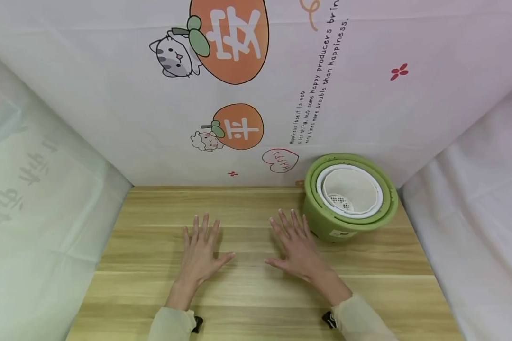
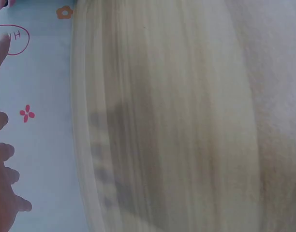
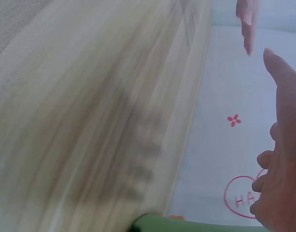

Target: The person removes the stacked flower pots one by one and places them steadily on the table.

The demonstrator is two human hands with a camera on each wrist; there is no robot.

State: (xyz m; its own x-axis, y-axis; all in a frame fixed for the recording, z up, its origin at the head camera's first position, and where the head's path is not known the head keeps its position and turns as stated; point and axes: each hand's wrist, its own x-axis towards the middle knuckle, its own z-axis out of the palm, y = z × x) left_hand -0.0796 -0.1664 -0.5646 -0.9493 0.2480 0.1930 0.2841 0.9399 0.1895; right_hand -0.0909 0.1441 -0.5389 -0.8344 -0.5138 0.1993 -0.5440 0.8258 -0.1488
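Note:
My left hand (image 1: 199,258) is held over the wooden tabletop (image 1: 247,293) with its fingers spread and straight, holding nothing. The right hand (image 1: 298,251) is spread the same way, palm down, beside a green pot (image 1: 324,222). Inside that pot's rim sit a white ring-shaped rim (image 1: 377,201) and a white inner basket (image 1: 354,184) with a perforated bottom. In the right wrist view, only the green pot's edge (image 3: 186,224) shows at the bottom. Shadows of the fingers fall on the wood in both wrist views.
A white printed cloth (image 1: 247,166) with orange fruit drawings hangs behind the table. White cloth walls stand at the left (image 1: 47,189) and the right (image 1: 473,213). The green pot is close to the back right corner. Small black pieces (image 1: 198,325) show at both cuffs.

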